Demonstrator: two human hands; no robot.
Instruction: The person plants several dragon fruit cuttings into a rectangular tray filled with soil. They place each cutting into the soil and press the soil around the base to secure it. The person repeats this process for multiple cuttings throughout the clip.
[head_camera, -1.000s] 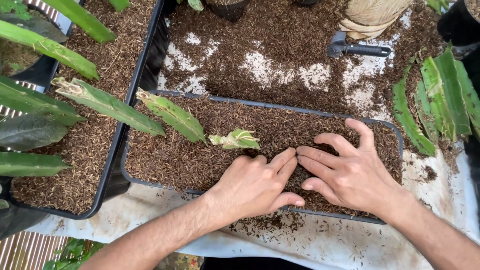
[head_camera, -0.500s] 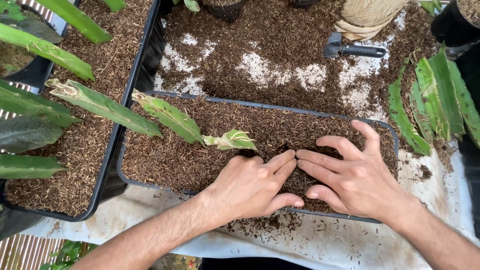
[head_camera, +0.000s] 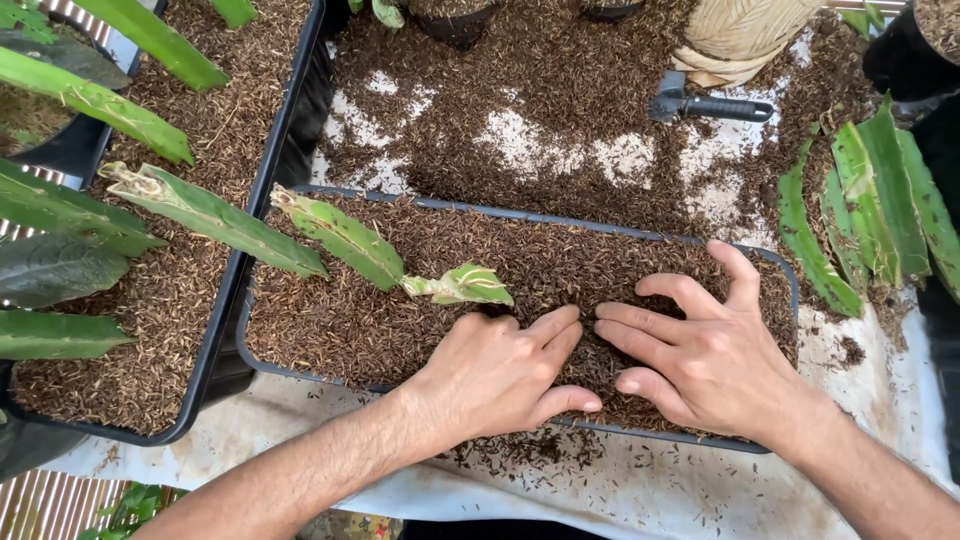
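Pressing brown husk mix (head_camera: 420, 300) in a black tray (head_camera: 500, 212), left hand (head_camera: 495, 375) and right hand (head_camera: 715, 360) lie flat, fingers open.

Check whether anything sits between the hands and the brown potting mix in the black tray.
Nothing visible does. The left hand and right hand both press flat on the potting mix in the tray. The nearest cactus cutting lies to their left, clear of both.

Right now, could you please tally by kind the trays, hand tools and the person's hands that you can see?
Black trays: 2, the near tray under both hands and the left tray.
Hand trowels: 1, the trowel.
Hands: 2, left hand and right hand.
Total: 5
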